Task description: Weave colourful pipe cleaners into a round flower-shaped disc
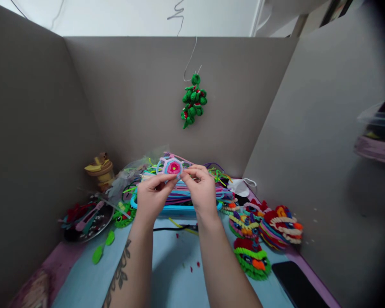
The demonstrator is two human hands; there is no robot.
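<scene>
Between my two hands, raised over the middle of the table, is a small pipe-cleaner flower piece with a pink centre, a yellow dot and a pale blue and pink outline. My left hand pinches its lower left side with thumb and fingers. From the other side, my right hand pinches its lower right edge, fingertips almost meeting the left ones. Just behind and below both hands is a blue tray heaped with pipe cleaners in many colours.
Several colourful fuzzy lion-head pieces lie at right, beside a black phone. At left are a round metal plate with tools, green leaf shapes and a yellow-brown pot. A green cluster hangs from a wire on the back panel.
</scene>
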